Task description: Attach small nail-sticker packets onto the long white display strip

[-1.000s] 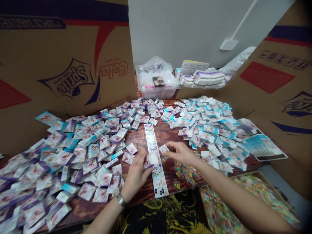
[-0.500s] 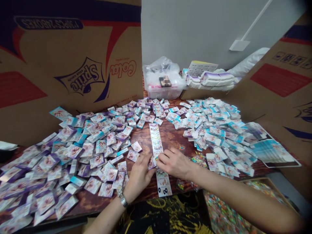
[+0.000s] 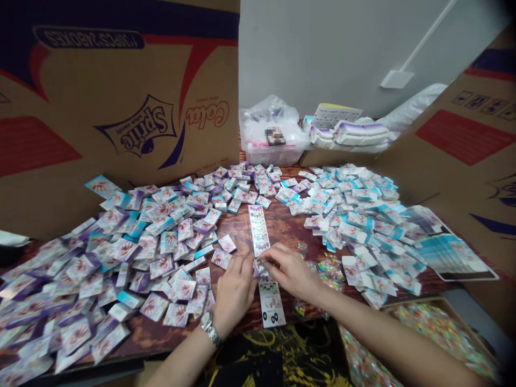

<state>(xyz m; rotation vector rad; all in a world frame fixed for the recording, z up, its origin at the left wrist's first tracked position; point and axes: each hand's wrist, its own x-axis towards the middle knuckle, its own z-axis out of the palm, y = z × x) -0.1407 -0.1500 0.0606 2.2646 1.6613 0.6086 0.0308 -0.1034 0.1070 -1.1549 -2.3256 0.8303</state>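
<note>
My left hand point(image 3: 236, 287), with a metal watch on its wrist, is closed around a small printed box point(image 3: 255, 270), much of it hidden by the fingers. My right hand point(image 3: 288, 269) has its fingertips pinched together at the box's right end; whether they grip a flap or something smaller cannot be made out. Under both hands a long strip of printed sheets point(image 3: 259, 228) with rows of small coloured designs runs along the table. Small bags of colourful pieces point(image 3: 328, 271) lie just right of my right hand.
Many small boxes point(image 3: 169, 242) are heaped on the left, with another heap point(image 3: 363, 215) on the right. Flat printed cards point(image 3: 455, 255) lie beyond it. Large cartons point(image 3: 161, 107) wall both sides. An open carton of colourful bags point(image 3: 439, 328) stands lower right; a plastic tub point(image 3: 274, 156) sits behind.
The view has shifted slightly. My right fingers have drawn in at the box's end, and the bit of bright colour at their tips no longer shows. My left hand still holds the box.
</note>
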